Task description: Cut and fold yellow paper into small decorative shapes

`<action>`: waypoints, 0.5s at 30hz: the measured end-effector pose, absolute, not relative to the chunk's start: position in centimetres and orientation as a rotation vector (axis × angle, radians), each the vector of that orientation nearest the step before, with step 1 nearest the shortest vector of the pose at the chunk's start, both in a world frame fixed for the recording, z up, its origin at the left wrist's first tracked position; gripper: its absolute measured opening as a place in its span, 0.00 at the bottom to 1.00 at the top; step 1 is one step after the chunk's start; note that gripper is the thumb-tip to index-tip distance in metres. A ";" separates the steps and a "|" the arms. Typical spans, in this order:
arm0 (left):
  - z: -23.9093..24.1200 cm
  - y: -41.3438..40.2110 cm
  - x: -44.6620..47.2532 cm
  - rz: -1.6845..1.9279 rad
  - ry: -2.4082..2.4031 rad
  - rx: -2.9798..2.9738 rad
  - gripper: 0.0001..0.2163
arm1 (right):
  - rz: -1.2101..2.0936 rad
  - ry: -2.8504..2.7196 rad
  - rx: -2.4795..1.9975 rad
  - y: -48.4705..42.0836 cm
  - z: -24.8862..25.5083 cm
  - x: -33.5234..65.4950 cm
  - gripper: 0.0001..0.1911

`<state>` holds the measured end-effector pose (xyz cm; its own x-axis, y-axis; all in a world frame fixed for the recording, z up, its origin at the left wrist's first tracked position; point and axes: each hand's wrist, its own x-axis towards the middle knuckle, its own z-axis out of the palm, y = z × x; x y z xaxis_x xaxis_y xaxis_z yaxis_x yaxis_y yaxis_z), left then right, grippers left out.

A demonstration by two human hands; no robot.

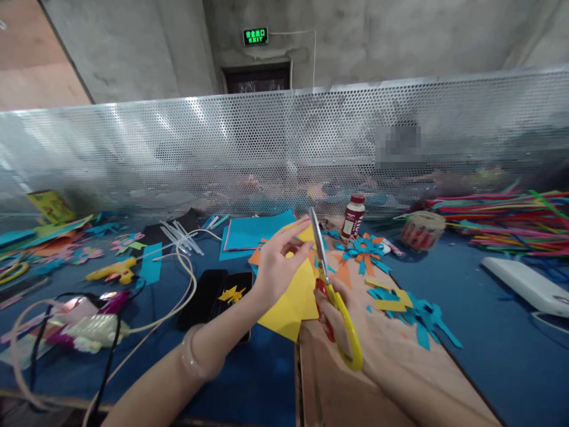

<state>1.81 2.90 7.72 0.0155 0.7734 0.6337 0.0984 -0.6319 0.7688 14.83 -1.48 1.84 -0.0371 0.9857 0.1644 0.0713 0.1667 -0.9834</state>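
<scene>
With right grip (351, 308) clamped on red-and-yellow scissors (323, 267), holding them blades-up beside left grip (280, 264), curling above yellow paper (288, 314), pinched or apart, cannot tell

Yellow and red scissors handles (344, 317) in the grip; left of it, yellow paper (287, 311); beyond, a blue flower (365, 246) (with orange strips).

Muted, even light lay over the tabletop (262, 376); streaky glare marked the perforated screen (284, 142), the exit sign (255, 37) glowed green, and outer edges looked stretched.
</scene>
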 end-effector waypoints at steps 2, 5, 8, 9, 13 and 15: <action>7.8 2.8 1.6 1.664 0.855 1.721 0.17 | 1.071 -1.343 -1.151 -1.0 1.7 15.0 0.12; 7.9 2.8 1.1 1.645 0.784 1.603 0.15 | 1.048 -1.340 -1.191 1.2 1.9 16.5 0.13; 7.8 2.9 0.6 1.584 0.714 1.451 0.11 | 0.783 -1.585 -1.301 4.4 2.1 19.0 0.12; 7.6 3.1 0.4 1.562 0.700 1.412 0.11 | 0.591 -1.645 -1.398 5.4 2.1 19.8 0.12; 6.4 3.8 -0.3 1.478 0.748 1.404 0.12 | 0.257 -1.885 -1.734 7.8 2.2 21.9 0.11; 5.9 3.8 -0.7 1.427 0.814 1.438 0.12 | 0.242 -2.005 -1.778 8.4 2.2 22.3 0.09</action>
